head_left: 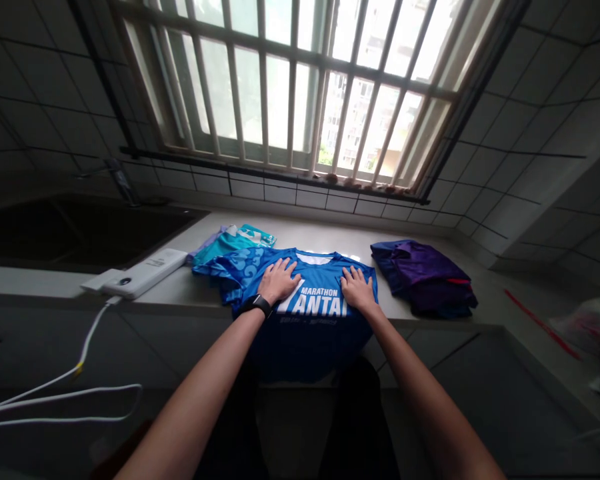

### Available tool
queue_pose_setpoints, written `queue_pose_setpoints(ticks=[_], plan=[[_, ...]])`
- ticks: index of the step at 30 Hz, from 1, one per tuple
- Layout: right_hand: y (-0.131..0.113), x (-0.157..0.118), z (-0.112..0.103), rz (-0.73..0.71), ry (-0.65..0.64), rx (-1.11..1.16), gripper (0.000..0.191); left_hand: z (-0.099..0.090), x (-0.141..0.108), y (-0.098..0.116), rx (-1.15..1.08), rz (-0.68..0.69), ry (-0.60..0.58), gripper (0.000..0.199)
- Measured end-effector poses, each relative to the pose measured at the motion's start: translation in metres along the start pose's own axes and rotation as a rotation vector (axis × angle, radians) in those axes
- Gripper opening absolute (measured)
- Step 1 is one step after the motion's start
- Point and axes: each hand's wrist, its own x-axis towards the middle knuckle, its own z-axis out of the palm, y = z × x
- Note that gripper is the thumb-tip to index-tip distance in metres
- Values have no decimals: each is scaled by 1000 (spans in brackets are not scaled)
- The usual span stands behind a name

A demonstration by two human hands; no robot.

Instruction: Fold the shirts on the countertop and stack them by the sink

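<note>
A blue T-shirt (pixel 310 333) with white "MARATHON YANTAI" lettering lies front up on the counter, its collar toward the window and its lower part hanging over the front edge. My left hand (pixel 280 280), with a black watch at the wrist, rests flat on the shirt's left chest, fingers spread. On the right chest, near the shoulder, my right hand (pixel 357 288) also lies palm down with its fingers apart. Neither hand grips the cloth. The shirt's left sleeve touches a pile of teal and blue clothes (pixel 235 245).
Folded purple and dark blue clothes (pixel 425 277) sit right of the shirt. At the left are a white power bank (pixel 153 272) with a cable and a dark sink (pixel 80 230). A red strip (pixel 543 325) and a plastic bag (pixel 587 323) lie far right. A barred window stands behind.
</note>
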Motion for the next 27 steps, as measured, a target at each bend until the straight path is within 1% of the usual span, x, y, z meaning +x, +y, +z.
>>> queue_pose_setpoints(ticks=[8, 9, 11, 13, 14, 15, 16, 17, 18, 19, 20, 21, 22, 23, 25, 27], plan=[[2, 2, 5, -3, 42, 48, 60, 0, -3, 2, 41, -2, -31, 60], [2, 2, 6, -5, 44, 55, 60, -1, -5, 4, 46, -2, -17, 61], [2, 2, 6, -7, 46, 71, 60, -7, -9, 7, 67, 9, 79, 60], [2, 1, 5, -13, 49, 80, 60, -17, -17, 7, 95, 34, 235, 57], [2, 1, 5, -16, 51, 81, 59, -25, -22, 4, 104, 16, 317, 55], [2, 1, 5, -18, 53, 81, 59, -33, -28, -2, 109, -33, 389, 52], [2, 1, 5, -19, 56, 80, 59, -42, -35, -11, 106, -120, 447, 48], [2, 0, 4, -20, 59, 79, 59, -51, -42, -23, 96, -258, 503, 47], [1, 1, 5, -19, 62, 80, 59, -61, -49, -38, 90, -382, 534, 50], [1, 1, 5, -19, 64, 83, 59, -69, -55, -56, 78, -493, 526, 57], [1, 1, 5, -20, 67, 88, 59, -77, -61, -74, 52, -588, 476, 65], [1, 1, 5, -22, 70, 95, 59, -84, -65, -93, 6, -653, 396, 69], [1, 1, 5, -23, 72, 101, 59, -90, -68, -111, -54, -678, 306, 67], [1, 1, 6, -24, 73, 106, 59, -95, -69, -126, -114, -663, 249, 59], [1, 0, 5, -25, 74, 112, 58, -101, -67, -149, -250, -632, 236, 45], [1, 0, 5, -27, 77, 114, 58, -104, -62, -160, -385, -598, 295, 30]])
